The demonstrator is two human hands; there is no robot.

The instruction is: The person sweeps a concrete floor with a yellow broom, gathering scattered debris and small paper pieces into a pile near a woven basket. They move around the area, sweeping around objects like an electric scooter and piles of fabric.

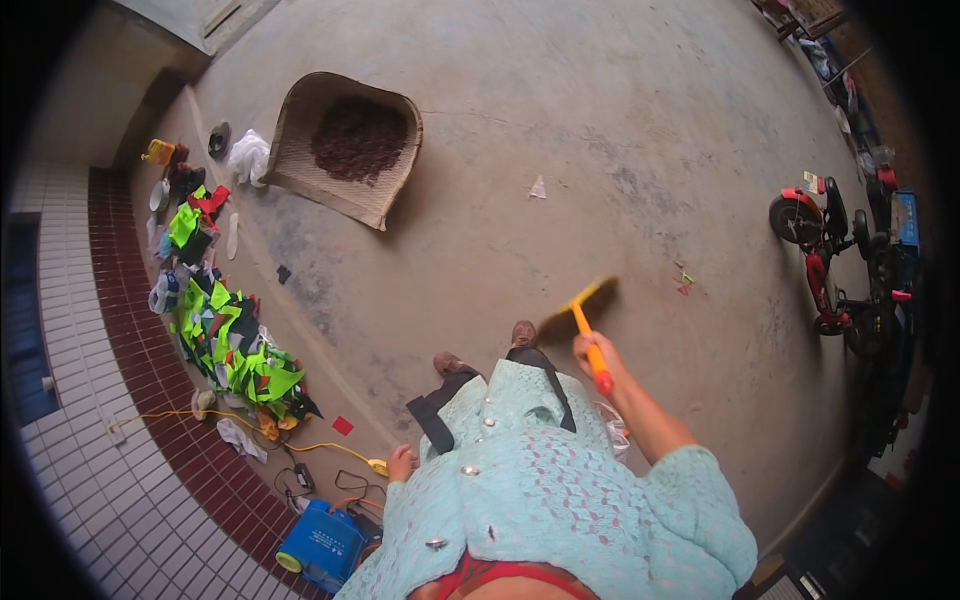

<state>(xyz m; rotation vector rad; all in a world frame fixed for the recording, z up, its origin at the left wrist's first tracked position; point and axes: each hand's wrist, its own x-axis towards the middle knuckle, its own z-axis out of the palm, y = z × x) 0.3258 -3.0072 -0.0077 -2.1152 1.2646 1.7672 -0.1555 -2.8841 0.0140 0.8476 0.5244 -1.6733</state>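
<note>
My right hand [597, 352] is closed around the orange handle of a hand broom [583, 318]. The broom has a red end cap and a yellow head, and its dark bristles reach the concrete floor, smeared by motion. It is just right of my brown shoe [524, 334]. At my left side hangs my left hand [402, 463], its fingers loosely apart and nothing seen in it. Beside that hand lies a yellow extension cord socket [377, 466]. Small scraps [684, 284] and a pale triangular piece [538, 187] lie on the floor ahead.
A woven scoop-shaped basket [290, 160] with dark reddish contents stands at the far left. Green, red and black fabric scraps [240, 345] are heaped along the tiled wall [75, 400]. A blue tank [322, 543] sits near left. A red-and-black scooter [820, 250] stands at the right.
</note>
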